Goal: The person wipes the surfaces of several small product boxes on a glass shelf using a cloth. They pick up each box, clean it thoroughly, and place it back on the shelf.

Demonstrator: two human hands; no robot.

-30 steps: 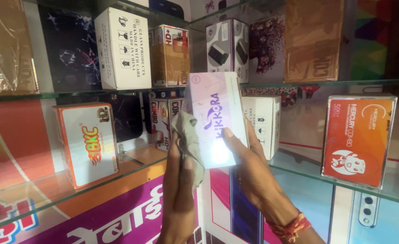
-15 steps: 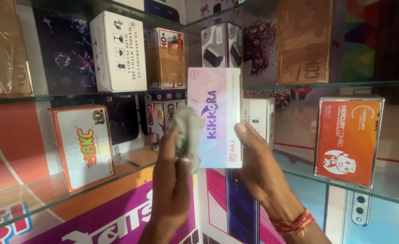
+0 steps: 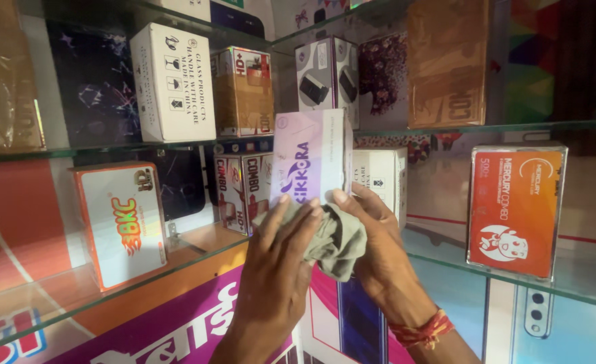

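Observation:
A pale pink and lilac flat box is held upright in front of the glass shelves. My right hand grips it from below and behind, a red thread band on the wrist. A crumpled grey-green cloth is pressed against the box's lower edge by my left hand, whose fingers lie over the cloth. The cloth covers the bottom part of the box.
Glass shelves carry many boxes: a white and orange box at left, an orange box at right, a white carton and brown cartons above. Small white boxes stand just behind the held box.
My left hand has slid the cloth from the box's left side down to its lower edge. The box stays held by my right hand and now faces a little more leftward.

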